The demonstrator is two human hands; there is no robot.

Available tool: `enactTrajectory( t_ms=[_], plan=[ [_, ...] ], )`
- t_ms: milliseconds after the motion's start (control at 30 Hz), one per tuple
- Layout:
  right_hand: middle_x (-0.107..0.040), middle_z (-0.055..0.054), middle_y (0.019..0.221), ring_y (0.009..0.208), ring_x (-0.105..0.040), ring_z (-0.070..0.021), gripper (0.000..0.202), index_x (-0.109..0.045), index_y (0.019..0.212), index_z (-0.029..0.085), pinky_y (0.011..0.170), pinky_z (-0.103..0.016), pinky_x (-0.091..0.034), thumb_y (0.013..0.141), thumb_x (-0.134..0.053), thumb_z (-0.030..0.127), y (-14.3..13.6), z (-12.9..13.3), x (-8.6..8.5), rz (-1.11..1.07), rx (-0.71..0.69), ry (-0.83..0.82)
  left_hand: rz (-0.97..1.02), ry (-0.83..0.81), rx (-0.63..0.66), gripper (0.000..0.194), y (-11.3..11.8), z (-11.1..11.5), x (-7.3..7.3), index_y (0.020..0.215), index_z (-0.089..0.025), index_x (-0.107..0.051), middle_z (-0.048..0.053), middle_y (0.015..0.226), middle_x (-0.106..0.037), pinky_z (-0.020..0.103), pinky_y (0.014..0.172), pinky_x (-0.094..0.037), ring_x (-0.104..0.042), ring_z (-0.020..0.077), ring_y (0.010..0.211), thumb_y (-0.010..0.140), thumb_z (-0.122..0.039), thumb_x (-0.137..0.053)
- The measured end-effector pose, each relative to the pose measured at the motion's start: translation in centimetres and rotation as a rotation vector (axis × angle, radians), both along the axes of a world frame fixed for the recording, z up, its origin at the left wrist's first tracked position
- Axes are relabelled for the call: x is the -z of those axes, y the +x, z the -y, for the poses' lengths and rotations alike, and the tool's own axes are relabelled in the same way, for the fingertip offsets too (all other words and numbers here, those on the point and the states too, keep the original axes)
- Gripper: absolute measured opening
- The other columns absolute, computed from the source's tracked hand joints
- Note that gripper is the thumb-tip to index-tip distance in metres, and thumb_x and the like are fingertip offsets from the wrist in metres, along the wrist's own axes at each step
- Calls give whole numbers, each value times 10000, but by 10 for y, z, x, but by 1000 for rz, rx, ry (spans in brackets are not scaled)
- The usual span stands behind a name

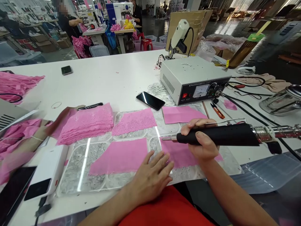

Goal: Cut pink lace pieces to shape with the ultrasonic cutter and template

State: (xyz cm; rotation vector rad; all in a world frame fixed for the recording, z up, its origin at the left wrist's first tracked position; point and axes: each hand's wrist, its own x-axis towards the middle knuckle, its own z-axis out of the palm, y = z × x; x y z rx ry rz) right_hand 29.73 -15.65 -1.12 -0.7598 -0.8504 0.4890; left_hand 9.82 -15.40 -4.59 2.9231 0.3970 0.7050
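My left hand (154,174) lies palm down with its fingers spread, at the lower right corner of a flat pink fabric piece (124,156). In my right hand (205,141) is a black handheld tool (225,135), its metal tip pointing left above another pink piece (180,153). Both pieces lie on a clear marbled mat (82,161). Farther back on the mat are a pink lace piece (137,121) and a folded pink piece (181,114). To the left rises a stack of pink lace pieces (90,122).
Behind the mat are a black phone (150,100) and a grey control box (188,77) with cables running right. Orange scissors (217,110) and a glass jar (281,102) sit at right. A white power bank (48,172) is at left. People work at sewing machines beyond.
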Motion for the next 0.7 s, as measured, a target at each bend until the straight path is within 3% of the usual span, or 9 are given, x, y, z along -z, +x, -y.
enactTrajectory(
  t_ms=[700],
  plan=[
    [-607, 9, 806, 584, -594, -133, 130, -585, 885, 217, 591, -340, -506, 757, -607, 218, -2, -6, 5, 85, 13, 19, 63, 22, 81, 248, -3, -1, 3, 1127, -126, -629, 78, 1187, -677, 420, 1071, -401, -577, 238, 1190, 987, -261, -474]
  ],
)
